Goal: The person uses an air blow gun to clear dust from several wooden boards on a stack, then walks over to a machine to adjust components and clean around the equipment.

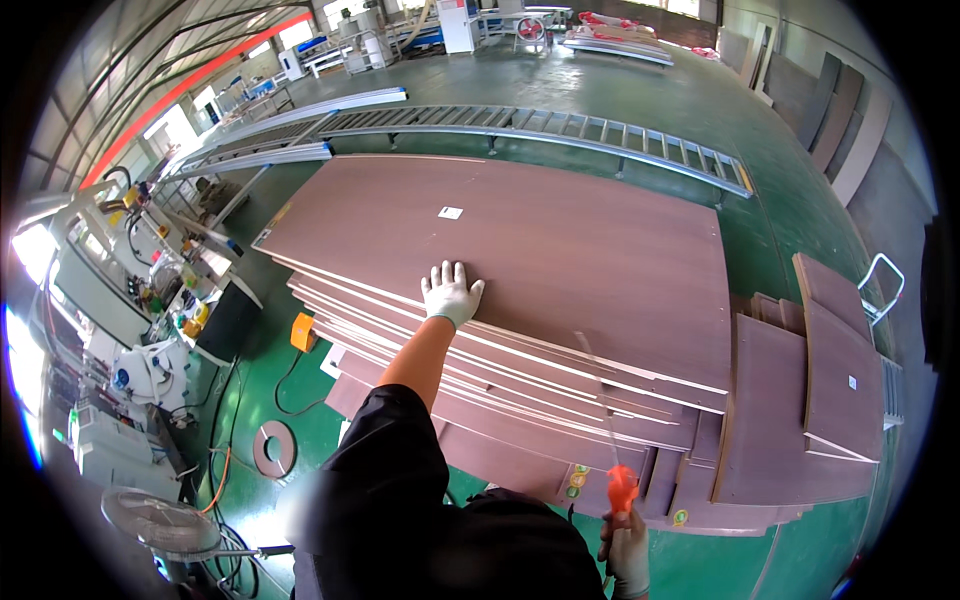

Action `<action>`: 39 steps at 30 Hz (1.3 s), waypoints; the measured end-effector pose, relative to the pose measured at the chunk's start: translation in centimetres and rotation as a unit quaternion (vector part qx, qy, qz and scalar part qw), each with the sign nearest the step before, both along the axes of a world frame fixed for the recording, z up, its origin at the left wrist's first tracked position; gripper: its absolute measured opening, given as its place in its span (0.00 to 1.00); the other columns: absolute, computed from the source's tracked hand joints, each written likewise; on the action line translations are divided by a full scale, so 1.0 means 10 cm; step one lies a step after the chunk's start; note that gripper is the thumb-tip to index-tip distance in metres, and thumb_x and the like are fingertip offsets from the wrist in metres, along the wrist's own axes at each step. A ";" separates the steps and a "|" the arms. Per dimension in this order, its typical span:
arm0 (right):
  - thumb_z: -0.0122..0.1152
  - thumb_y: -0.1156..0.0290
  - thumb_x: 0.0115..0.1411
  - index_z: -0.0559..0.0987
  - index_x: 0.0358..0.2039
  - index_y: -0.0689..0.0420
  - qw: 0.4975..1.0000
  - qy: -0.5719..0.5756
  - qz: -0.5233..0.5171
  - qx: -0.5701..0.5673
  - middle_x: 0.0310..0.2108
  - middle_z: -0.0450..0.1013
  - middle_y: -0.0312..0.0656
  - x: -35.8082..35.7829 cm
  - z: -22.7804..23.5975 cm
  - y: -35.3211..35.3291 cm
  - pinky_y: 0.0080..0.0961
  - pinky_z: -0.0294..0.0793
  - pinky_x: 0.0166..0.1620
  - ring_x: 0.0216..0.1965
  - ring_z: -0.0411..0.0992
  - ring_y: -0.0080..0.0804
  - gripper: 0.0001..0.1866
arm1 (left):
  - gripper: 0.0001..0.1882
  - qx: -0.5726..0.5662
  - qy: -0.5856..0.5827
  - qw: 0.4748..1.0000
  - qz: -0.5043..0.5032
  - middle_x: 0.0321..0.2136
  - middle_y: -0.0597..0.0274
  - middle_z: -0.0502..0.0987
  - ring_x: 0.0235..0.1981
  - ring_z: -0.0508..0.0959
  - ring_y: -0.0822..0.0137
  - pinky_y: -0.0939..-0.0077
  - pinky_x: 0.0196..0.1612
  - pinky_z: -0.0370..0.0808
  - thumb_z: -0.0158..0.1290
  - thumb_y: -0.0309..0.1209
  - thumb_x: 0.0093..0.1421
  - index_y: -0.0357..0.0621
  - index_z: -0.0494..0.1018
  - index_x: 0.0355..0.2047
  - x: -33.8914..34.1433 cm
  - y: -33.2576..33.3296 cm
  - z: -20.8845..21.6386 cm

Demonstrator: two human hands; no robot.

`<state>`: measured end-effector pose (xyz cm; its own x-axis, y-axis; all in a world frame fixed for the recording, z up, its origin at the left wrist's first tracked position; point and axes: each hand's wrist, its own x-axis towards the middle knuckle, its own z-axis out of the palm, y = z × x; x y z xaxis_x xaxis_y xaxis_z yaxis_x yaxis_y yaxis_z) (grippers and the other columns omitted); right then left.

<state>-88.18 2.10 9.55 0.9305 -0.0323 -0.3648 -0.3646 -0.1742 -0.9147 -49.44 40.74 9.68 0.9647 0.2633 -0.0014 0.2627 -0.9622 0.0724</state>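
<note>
Gloved in white, my left hand [452, 296] lies flat with its fingers apart on the top brown panel [560, 235], close to its near edge. Under that panel is a stack of similar flat panels with pale edges. My right hand [626, 552], low and to the right, is closed round an orange air blow gun [622, 488]. A long thin nozzle [608, 420] points from it up and away, passing in front of the stack's near edges. A small white label [450, 213] sits on the top panel beyond my left hand.
More brown panels [770, 420] stand to the right of the stack. A roller conveyor [530, 122] runs behind it. At left are machinery [150, 375], a fan [160, 520], cables on the green floor, a brown coil [274, 449] and an orange box [303, 332].
</note>
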 end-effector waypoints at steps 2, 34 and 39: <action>0.43 0.46 0.69 0.73 0.37 0.59 0.979 -0.099 0.126 -0.122 0.18 0.67 0.35 -0.07 -0.25 -0.04 0.20 0.64 0.17 0.12 0.63 0.20 0.26 | 0.41 0.003 0.009 1.000 0.000 0.70 0.50 0.47 0.71 0.46 0.49 0.51 0.70 0.41 0.31 0.60 0.66 0.45 0.48 0.70 0.02 0.00 0.00; 0.42 0.47 0.70 0.73 0.40 0.62 0.970 -0.004 -0.212 0.119 0.18 0.65 0.34 -1.06 -0.13 -0.53 0.17 0.62 0.16 0.12 0.62 0.19 0.27 | 0.40 -0.001 -0.015 0.912 -0.410 0.70 0.47 0.48 0.71 0.46 0.48 0.55 0.71 0.43 0.33 0.58 0.66 0.39 0.51 0.68 -0.14 -3.15 -0.13; 0.43 0.51 0.70 0.73 0.37 0.61 0.897 0.020 -0.429 0.110 0.18 0.64 0.33 -1.18 -0.29 -0.56 0.18 0.61 0.15 0.11 0.61 0.19 0.23 | 0.41 0.016 -0.035 0.898 -0.438 0.70 0.47 0.49 0.71 0.48 0.48 0.52 0.70 0.43 0.34 0.58 0.66 0.40 0.51 0.68 -0.21 -3.53 -0.21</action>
<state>-99.99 -3.55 6.66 0.5838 -0.6530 -0.4824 -0.3118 0.3683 -0.8759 -51.58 5.46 7.60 0.7993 -0.5978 0.0609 -0.6001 -0.7995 0.0277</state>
